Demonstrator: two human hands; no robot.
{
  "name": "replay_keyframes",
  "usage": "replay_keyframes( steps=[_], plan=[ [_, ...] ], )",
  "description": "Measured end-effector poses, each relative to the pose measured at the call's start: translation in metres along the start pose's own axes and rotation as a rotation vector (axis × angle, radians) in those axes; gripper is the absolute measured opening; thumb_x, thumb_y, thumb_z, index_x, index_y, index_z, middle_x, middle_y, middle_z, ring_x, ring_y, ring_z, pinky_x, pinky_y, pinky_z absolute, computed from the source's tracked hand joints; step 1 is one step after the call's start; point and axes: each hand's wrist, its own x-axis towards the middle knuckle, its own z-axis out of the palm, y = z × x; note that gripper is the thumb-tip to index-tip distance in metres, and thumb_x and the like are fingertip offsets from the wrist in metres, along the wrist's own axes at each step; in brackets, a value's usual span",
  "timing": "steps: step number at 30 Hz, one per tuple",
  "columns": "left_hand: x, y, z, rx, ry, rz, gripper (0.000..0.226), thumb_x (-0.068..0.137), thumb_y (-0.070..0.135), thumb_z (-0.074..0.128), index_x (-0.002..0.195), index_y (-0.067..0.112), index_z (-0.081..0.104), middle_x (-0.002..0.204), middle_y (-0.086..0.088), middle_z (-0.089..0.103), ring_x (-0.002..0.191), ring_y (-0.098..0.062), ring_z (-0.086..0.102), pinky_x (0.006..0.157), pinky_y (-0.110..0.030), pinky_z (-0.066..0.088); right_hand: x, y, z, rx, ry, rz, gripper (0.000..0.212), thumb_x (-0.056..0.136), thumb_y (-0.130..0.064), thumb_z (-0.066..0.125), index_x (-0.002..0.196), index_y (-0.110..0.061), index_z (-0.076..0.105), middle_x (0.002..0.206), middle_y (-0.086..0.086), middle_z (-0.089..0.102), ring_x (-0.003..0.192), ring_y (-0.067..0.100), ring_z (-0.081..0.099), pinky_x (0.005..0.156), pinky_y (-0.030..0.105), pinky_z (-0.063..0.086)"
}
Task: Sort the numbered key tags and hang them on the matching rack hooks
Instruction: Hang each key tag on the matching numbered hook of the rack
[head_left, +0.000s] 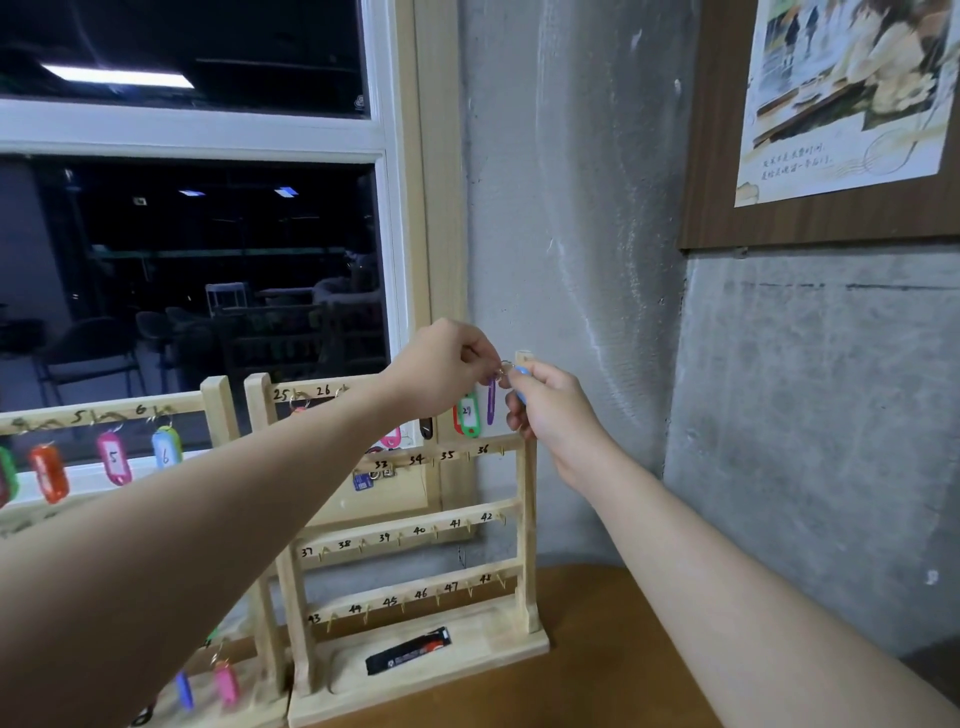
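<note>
A wooden rack (529, 525) with hooks numbered 25 to 48 stands on the table. Both hands meet at its top right corner. My left hand (441, 366) pinches a metal ring from which a purple tag (491, 401) hangs edge-on. My right hand (550, 410) grips a blue tag (521, 384) whose ring touches the same spot. A green tag (469, 415) marked 29 hangs beside them, with a black tag (426, 428) and a pink tag (390, 439) further left. My left forearm hides much of the top row.
A second rack (218, 400) at the left carries red, pink and blue tags (165, 449) numbered 5 and 6. A black packet (408, 652) lies on the right rack's base. Window behind, concrete wall and framed picture (841, 104) at right. Wooden table (623, 649) below.
</note>
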Motion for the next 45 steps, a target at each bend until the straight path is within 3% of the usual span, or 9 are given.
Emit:
replay_keyframes(
  steps=[4,8,13,19,27,31,34,40,45],
  plan=[
    [0.000,-0.003,0.001,-0.009,0.005,0.002,0.013,0.097,0.012,0.062,0.091,0.018,0.072,0.082,0.004,0.074,0.082,-0.017,0.070,0.078,-0.036,0.059,-0.001,0.001,0.001,0.029,-0.011,0.025,0.026,0.101,-0.010,0.048,0.079,-0.013,0.060,0.062,0.001,0.046,0.054,0.017,0.045,0.041,0.014,0.034],
    [0.001,-0.004,0.001,0.004,0.016,0.014,0.013,0.097,0.012,0.062,0.090,0.018,0.071,0.080,0.004,0.073,0.079,-0.012,0.069,0.071,-0.024,0.055,-0.001,0.007,0.005,0.019,-0.023,0.051,0.031,0.100,-0.009,0.048,0.070,-0.017,0.056,0.059,-0.002,0.046,0.057,0.018,0.046,0.041,0.014,0.034],
    [0.003,-0.004,-0.002,-0.031,0.081,0.033,0.017,0.096,0.008,0.058,0.093,0.018,0.071,0.081,0.005,0.071,0.074,-0.005,0.068,0.067,-0.016,0.054,-0.003,0.012,0.005,0.017,-0.037,0.063,0.028,0.100,-0.008,0.046,0.077,-0.015,0.061,0.063,0.000,0.046,0.056,0.017,0.047,0.042,0.016,0.036],
    [0.007,0.003,0.003,0.052,0.028,0.073,0.018,0.097,0.007,0.056,0.098,0.011,0.074,0.086,0.002,0.072,0.081,-0.008,0.067,0.077,-0.025,0.057,-0.005,0.013,0.007,0.022,-0.038,0.074,0.023,0.102,-0.012,0.044,0.088,-0.012,0.062,0.064,-0.002,0.049,0.054,0.016,0.048,0.044,0.017,0.036],
    [0.005,0.000,0.006,0.173,-0.009,0.085,0.016,0.096,0.010,0.056,0.097,0.012,0.072,0.087,0.000,0.072,0.084,-0.018,0.066,0.080,-0.032,0.054,-0.007,0.017,-0.001,0.000,-0.050,0.049,0.028,0.105,-0.021,0.049,0.081,-0.018,0.064,0.064,-0.002,0.047,0.060,0.015,0.047,0.044,0.014,0.037],
    [0.000,-0.001,0.006,0.443,0.025,0.208,0.019,0.099,0.018,0.051,0.101,0.019,0.070,0.091,0.009,0.067,0.097,-0.021,0.058,0.092,-0.032,0.034,-0.019,0.024,-0.007,-0.068,-0.083,0.111,0.025,0.104,-0.025,0.052,0.086,-0.018,0.066,0.062,-0.001,0.052,0.056,0.015,0.051,0.055,0.023,0.040],
    [-0.011,-0.001,0.003,0.592,0.081,0.299,0.021,0.102,0.019,0.049,0.105,0.019,0.070,0.099,0.008,0.070,0.103,-0.021,0.049,0.091,-0.034,0.027,-0.044,0.034,-0.011,-0.112,-0.148,0.153,0.028,0.105,-0.026,0.050,0.087,-0.015,0.069,0.060,-0.003,0.055,0.055,0.013,0.052,0.057,0.025,0.039],
    [-0.067,0.008,-0.015,0.704,0.185,0.412,0.023,0.083,0.001,0.068,0.098,0.018,0.072,0.099,0.005,0.067,0.099,-0.024,0.054,0.084,-0.033,0.028,-0.124,0.050,-0.023,-0.075,-0.220,0.208,0.027,0.105,-0.025,0.052,0.088,-0.015,0.071,0.065,-0.002,0.057,0.060,0.014,0.054,0.059,0.026,0.039],
    [-0.153,0.019,-0.024,0.620,0.129,0.307,0.007,0.094,0.017,0.062,0.093,0.019,0.069,0.091,0.004,0.065,0.092,-0.026,0.052,0.083,-0.040,0.039,-0.192,0.048,-0.026,0.021,-0.196,0.217,0.025,0.105,-0.016,0.052,0.090,-0.009,0.071,0.065,0.002,0.055,0.062,0.016,0.052,0.057,0.026,0.037]
  ],
)
